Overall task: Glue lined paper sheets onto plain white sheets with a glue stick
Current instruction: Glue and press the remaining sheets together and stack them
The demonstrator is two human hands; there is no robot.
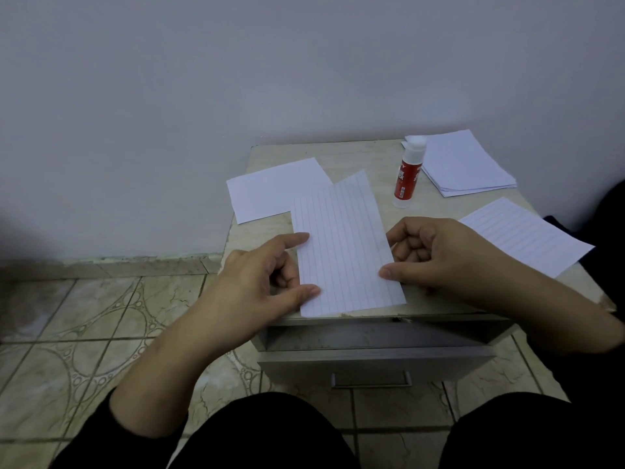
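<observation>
Two hands work at a lined sheet lying on the middle of a small cabinet top, its near edge reaching the top's front lip. The left hand touches the sheet's left edge with its forefinger stretched out at the far side and its thumb laid on the near corner; the other fingers are curled under and hold nothing that I can see. The right hand sits at the sheet's right edge, thumb pressed flat on the paper, the remaining fingers bunched loosely toward the palm just beside the edge; whether they pinch the paper I cannot tell.

Behind the lined sheet to the left, partly tucked under its far corner, lies a plain white sheet, which overhangs the cabinet's left side. A glue stick with a red label and white cap stands upright at the far right of the sheet, apart from it. Just beyond the glue stick a stack of paper rests in the far right corner. Another lined sheet lies alone on the right, near the right hand's wrist, jutting past the edge.

Below the top a drawer stands partly pulled out, its metal handle facing the person's dark-clad knees. Patterned floor tiles spread to the left.
</observation>
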